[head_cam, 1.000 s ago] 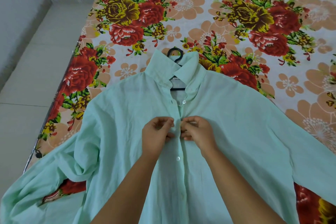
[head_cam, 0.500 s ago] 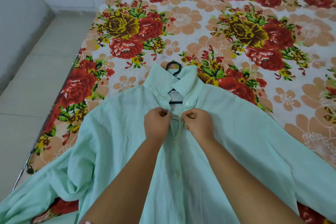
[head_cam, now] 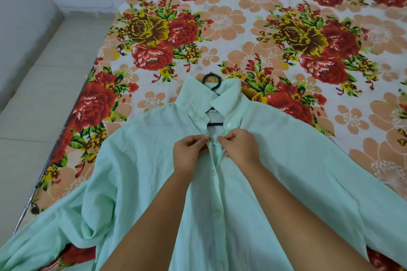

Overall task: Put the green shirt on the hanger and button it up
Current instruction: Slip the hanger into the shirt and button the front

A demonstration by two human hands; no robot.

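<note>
**Both hands at the shirt's upper placket**

The shirt [head_cam: 286,171] lies spread, front up, on the flowered bed [head_cam: 220,24] — its left sleeve trails off the bed's edge toward the floor [head_cam: 44,116]. The black hanger [head_cam: 211,79] sits inside the collar, hook poking out above it. The left hand [head_cam: 189,156] pinches the left front edge just under the collar; the right hand [head_cam: 241,149] pinches the opposite edge, the two almost touching. The collar button [head_cam: 229,125] sits unfastened just above the right hand — lower buttons [head_cam: 217,213] run down the closed placket between the forearms.
</note>
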